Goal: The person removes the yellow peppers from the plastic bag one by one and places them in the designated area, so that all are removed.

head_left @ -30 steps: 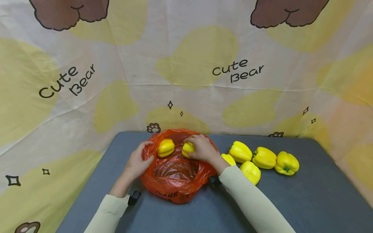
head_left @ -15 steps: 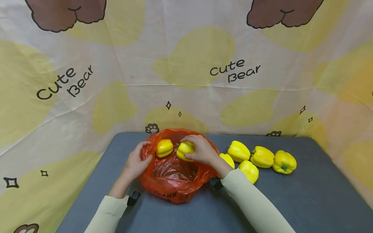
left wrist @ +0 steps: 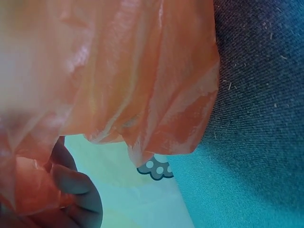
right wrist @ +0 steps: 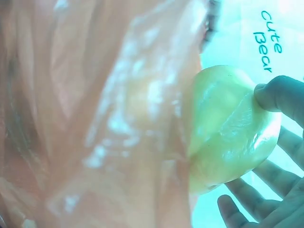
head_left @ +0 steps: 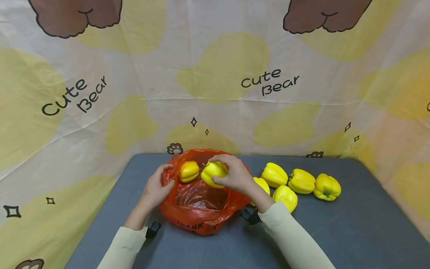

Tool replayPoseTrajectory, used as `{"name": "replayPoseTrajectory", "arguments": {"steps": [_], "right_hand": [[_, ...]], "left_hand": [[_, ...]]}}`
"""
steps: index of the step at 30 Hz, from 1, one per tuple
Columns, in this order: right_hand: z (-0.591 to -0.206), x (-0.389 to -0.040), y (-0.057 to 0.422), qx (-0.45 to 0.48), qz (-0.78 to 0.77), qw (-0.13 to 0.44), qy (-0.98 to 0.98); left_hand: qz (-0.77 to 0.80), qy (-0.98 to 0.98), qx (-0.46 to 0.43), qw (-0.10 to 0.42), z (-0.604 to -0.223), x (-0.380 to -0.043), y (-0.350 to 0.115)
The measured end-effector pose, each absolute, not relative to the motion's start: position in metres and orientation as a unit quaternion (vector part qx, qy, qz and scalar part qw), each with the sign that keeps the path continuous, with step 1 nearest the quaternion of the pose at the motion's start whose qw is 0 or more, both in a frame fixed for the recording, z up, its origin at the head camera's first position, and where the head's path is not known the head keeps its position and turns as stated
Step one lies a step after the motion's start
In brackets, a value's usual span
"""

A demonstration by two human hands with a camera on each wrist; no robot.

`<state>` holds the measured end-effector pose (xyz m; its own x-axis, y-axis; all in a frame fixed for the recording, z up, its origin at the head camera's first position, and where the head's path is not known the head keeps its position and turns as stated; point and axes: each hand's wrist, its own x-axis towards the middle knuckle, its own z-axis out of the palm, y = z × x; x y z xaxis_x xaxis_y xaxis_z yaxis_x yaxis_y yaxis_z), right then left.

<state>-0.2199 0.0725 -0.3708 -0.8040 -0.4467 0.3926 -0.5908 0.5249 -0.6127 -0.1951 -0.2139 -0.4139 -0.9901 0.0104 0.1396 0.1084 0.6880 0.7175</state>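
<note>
A red plastic bag with its mouth spread wide stands on the table. My left hand grips the bag's left rim; in the left wrist view, curled fingers show against the film. My right hand holds a yellow bell pepper over the bag's opening. In the right wrist view, thumb and fingers lie round that bell pepper, which shows beyond the bag's wall. Another yellow bell pepper lies inside the bag at the left.
Several yellow bell peppers lie right of the bag, among them one at the back, one nearer, and one farthest right. The grey table ends at a patterned cloth backdrop.
My right hand has raised the bell pepper from inside the bag, so more of it shows now. My left hand has stayed at the rim. The head view has shifted slightly.
</note>
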Motion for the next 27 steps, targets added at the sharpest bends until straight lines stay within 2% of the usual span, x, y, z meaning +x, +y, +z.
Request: {"name": "replayPoseTrajectory", "arguments": {"steps": [16,27], "right_hand": [[-0.356,-0.197,0.104,0.253,0.445,0.112,-0.852],[-0.347,-0.179,0.154,0.246,0.41,0.147,-0.866]], "left_hand": [[-0.397,-0.915,-0.03,0.063,-0.412,-0.192,-0.217],[-0.401,-0.914,-0.025,0.054,-0.412,-0.191,-0.219]]}}
